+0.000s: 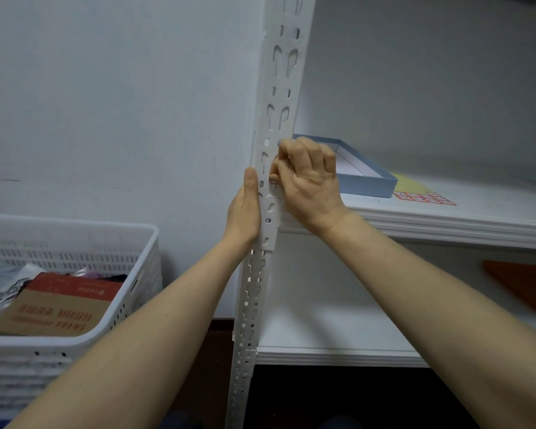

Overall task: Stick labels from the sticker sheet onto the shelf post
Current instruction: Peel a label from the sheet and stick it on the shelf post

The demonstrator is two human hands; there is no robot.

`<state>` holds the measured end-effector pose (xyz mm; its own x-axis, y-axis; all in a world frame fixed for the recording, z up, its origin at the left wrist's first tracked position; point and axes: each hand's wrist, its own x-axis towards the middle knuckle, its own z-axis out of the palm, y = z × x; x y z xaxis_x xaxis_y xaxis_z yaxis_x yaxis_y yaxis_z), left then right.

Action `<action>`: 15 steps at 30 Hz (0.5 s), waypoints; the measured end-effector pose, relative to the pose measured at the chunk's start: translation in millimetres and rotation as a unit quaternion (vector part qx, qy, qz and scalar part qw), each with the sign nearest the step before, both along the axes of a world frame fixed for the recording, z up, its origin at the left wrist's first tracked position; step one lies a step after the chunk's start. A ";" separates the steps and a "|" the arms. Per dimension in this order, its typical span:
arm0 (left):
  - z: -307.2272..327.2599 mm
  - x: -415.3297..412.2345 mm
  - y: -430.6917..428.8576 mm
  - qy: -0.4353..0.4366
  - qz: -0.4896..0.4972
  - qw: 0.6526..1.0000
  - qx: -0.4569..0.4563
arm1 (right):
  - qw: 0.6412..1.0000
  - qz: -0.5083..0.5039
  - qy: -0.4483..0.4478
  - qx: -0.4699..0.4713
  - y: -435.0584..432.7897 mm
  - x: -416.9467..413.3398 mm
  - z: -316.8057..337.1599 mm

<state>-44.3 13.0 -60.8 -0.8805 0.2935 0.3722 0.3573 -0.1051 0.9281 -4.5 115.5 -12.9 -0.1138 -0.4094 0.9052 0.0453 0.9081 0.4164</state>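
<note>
The white slotted shelf post [279, 88] stands upright in the middle of the view. My left hand [245, 212] holds the post from its left side, with the thumb lying up along the front edge. My right hand [310, 178] is at the post's right side with its fingers curled. Its thumb tip holds a small red-marked label [272, 181] against the post face. The sticker sheet [421, 193], yellow with red-bordered labels, lies flat on the upper shelf [446, 221] to the right of both hands.
A shallow blue box [365, 178] sits on the upper shelf just behind my right hand. An orange board [526, 286] lies on the lower shelf at right. A white slotted basket [75, 243] holding a cardboard pack and bags stands at the left, by the wall.
</note>
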 end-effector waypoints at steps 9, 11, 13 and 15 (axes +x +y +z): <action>1.5 2.4 0.6 -0.012 0.001 1.000 0.011 | 0.999 0.018 -0.032 -0.022 0.1 -5.2 -1.7; 1.2 2.8 1.4 -0.013 0.002 1.000 0.016 | 0.999 0.023 -0.029 -0.015 -0.6 -4.0 -1.4; 1.8 3.6 1.9 -0.007 0.004 1.000 0.014 | 0.999 0.019 -0.023 -0.012 -0.2 -4.1 -2.0; 2.9 4.3 1.3 -0.004 0.005 1.000 0.011 | 1.000 0.010 -0.019 -0.013 -0.2 -4.9 -3.3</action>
<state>-40.0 14.4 -57.9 -0.8863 0.2771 0.3709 0.3506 -0.1216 0.9286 -9.3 115.4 -16.2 -0.1413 -0.3876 0.9109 0.0117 0.9194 0.3931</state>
